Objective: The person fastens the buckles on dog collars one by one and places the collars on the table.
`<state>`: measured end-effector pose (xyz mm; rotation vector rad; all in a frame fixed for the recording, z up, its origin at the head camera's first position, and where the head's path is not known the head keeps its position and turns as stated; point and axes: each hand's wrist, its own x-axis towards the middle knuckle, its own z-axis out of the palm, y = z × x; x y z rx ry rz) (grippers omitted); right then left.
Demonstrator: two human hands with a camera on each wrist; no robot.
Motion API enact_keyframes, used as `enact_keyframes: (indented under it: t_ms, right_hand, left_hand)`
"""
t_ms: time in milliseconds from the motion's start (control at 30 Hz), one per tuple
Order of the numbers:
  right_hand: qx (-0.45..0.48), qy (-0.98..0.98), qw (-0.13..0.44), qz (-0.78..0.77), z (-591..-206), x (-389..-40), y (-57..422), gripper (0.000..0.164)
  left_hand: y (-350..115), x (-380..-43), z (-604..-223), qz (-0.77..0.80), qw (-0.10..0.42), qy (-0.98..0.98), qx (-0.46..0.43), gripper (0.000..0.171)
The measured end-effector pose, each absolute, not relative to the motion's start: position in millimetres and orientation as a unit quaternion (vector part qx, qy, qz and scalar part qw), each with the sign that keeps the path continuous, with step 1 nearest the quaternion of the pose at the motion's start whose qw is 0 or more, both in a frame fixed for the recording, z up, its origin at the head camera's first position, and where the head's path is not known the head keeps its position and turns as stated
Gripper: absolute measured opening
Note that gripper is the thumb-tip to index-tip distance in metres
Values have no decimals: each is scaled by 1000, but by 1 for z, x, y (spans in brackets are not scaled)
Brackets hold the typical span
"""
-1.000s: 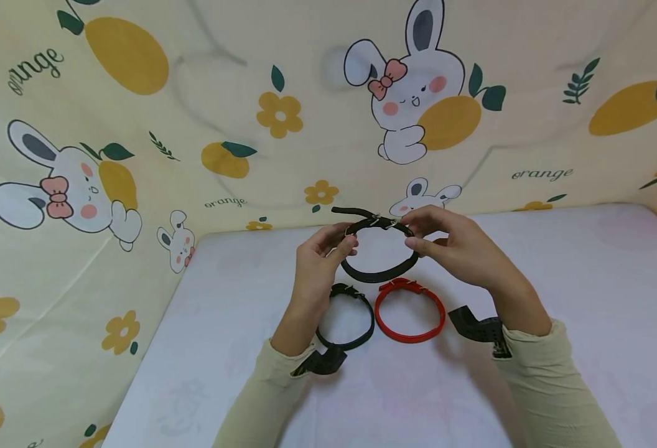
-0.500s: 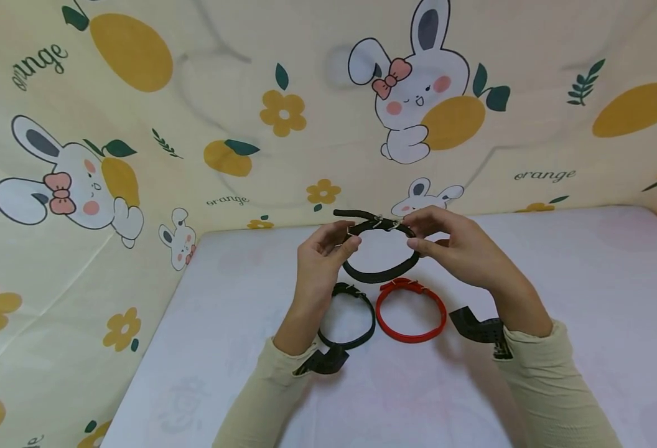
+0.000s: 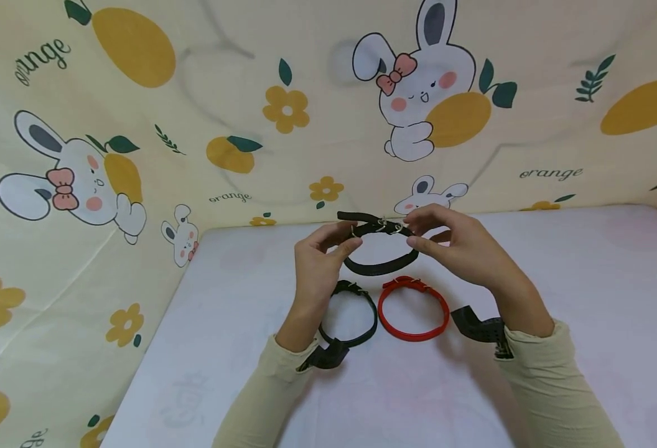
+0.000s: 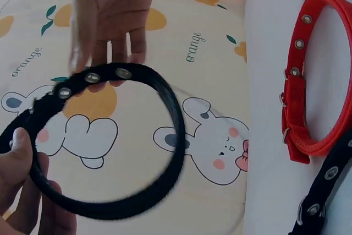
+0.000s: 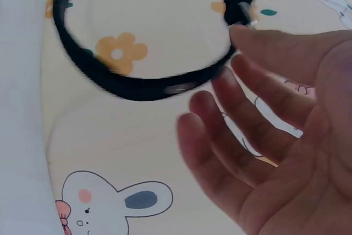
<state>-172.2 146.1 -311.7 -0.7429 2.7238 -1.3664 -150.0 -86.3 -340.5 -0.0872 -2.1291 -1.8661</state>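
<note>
A black pet collar [image 3: 379, 270], buckled into a loop, is held up above the table between both hands. Its metal eyelets show in the left wrist view, and its loose strap end points left past the buckle. My left hand [image 3: 318, 264] pinches the loop's left side between thumb and fingers. On the opposite side, my right hand [image 3: 456, 250] pinches it near the eyelets, with the thumb in front. Below them lie a second black collar [image 3: 374, 320], partly covered by the left wrist, and a red collar [image 3: 414, 336]; both are buckled into rings.
The collars lie on a white table [image 3: 239, 348]. A cream cloth [image 3: 317, 143] printed with rabbits and oranges hangs behind it and along the left side. A black strap piece [image 3: 478, 325] sticks out from the right sleeve, another [image 3: 328, 356] from the left.
The held collar's loop tips a little, its lower edge rising slightly and its loose end dropping a touch. Both hands keep their grip. The head view shifts slightly.
</note>
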Motion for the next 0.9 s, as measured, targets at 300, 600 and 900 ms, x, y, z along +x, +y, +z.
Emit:
enact_keyframes:
  t_ms: [300, 600, 900]
  right_hand:
    - [-282, 851, -61, -439, -311, -161, 130, 34]
    - [-287, 840, -89, -451, -311, -158, 123, 26]
    - [-251, 800, -37, -544, -307, -157, 123, 20]
  left_hand:
    - [-79, -146, -346, -558, 185, -798, -131, 27]
    - [-76, -142, -343, -533, 204, -805, -162, 24]
    - [-73, -138, -342, -526, 237, -806, -131, 22]
